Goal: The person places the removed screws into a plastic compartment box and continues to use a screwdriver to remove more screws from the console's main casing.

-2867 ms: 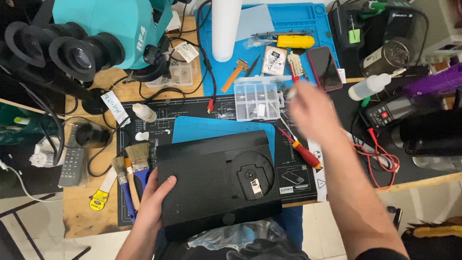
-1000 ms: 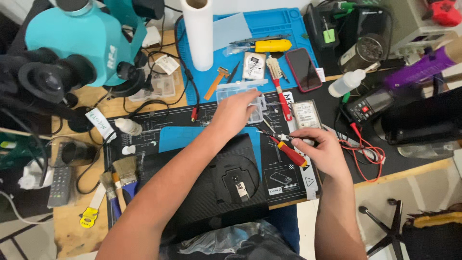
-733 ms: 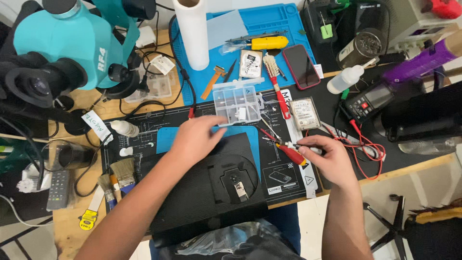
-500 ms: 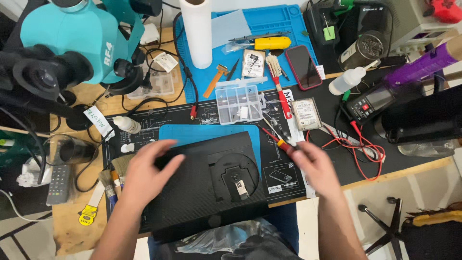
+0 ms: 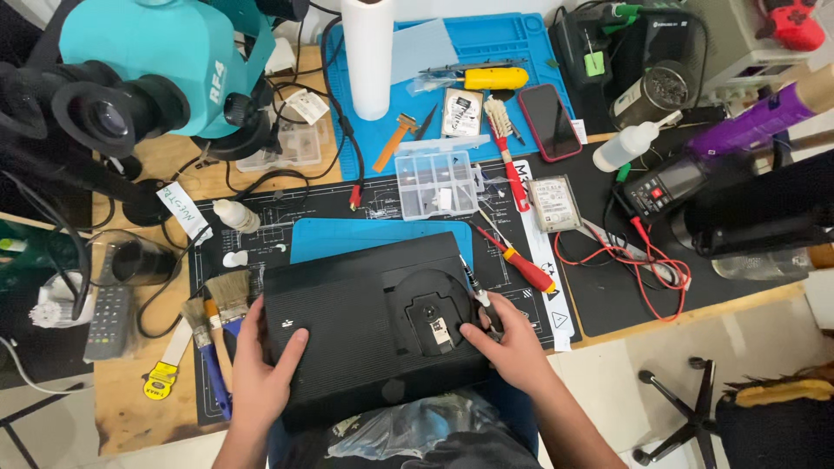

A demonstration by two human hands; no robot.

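A black game console (image 5: pixel 365 326) lies flat on the mat at the table's front edge, its round disc-drive area facing up. My left hand (image 5: pixel 261 369) rests flat on the console's left end, fingers spread. My right hand (image 5: pixel 508 343) is at the console's right edge, holding a small screwdriver (image 5: pixel 473 287) with a black grip, its shaft pointing up and away. A red-handled screwdriver (image 5: pixel 517 260) lies on the mat just beyond. A clear compartment box (image 5: pixel 437 182) for small parts sits behind the console.
A teal microscope (image 5: pixel 156 69) looms at the back left. A white paper roll (image 5: pixel 367 56), phone (image 5: pixel 549 122), hard drive (image 5: pixel 553 202), multimeter (image 5: pixel 673 187) with red leads, squeeze bottle (image 5: pixel 627 146) and brushes (image 5: pixel 217 321) crowd the table. A plastic bag (image 5: pixel 408 434) lies at my lap.
My left hand drew back from the parts box and settled on the console's left end. My right hand moved from the red screwdriver area to the console's right edge, holding a small screwdriver.
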